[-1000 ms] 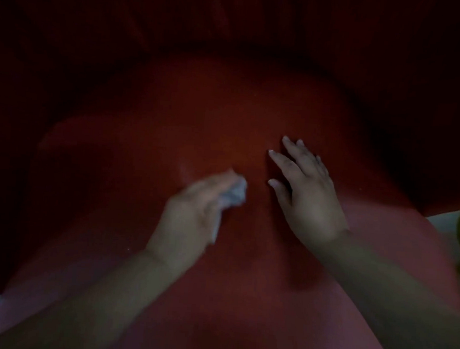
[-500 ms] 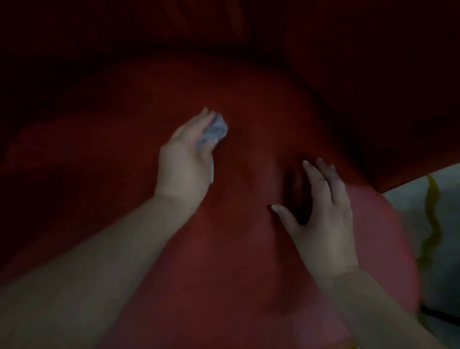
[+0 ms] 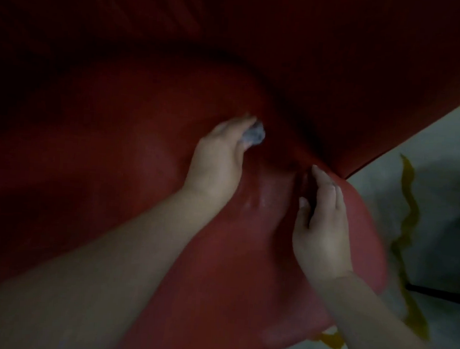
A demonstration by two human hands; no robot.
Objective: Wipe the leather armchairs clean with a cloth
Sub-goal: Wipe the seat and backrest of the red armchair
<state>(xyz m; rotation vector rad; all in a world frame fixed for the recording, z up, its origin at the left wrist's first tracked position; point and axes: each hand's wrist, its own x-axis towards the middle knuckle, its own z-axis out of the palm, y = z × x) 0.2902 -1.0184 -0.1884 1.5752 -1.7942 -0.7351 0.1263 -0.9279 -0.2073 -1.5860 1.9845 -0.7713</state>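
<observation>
My two hands, one cloth, one red armchair in dim light.
My left hand (image 3: 219,157) has its fingers curled round a small crumpled pale grey cloth (image 3: 254,134), which bunches out past my fingertips at 1 o'clock of the hand and presses on the red leather armchair (image 3: 93,164) seat cushion, smooth, rounded, slightly glossy with a faint sheen near 6 o'clock of the cloth. My right hand (image 3: 321,227) lies flat at 4 o'clock of the cloth, fingers straight and together, thumb out, touching the cushion near its edge, holding nothing. Dark crease where cushion meets the armrest at 12 o'clock. Pale floor (image 3: 441,167) with wavy yellow markings at 3 o'clock of frame; one thin dark bar (image 3: 438,294) over it.
</observation>
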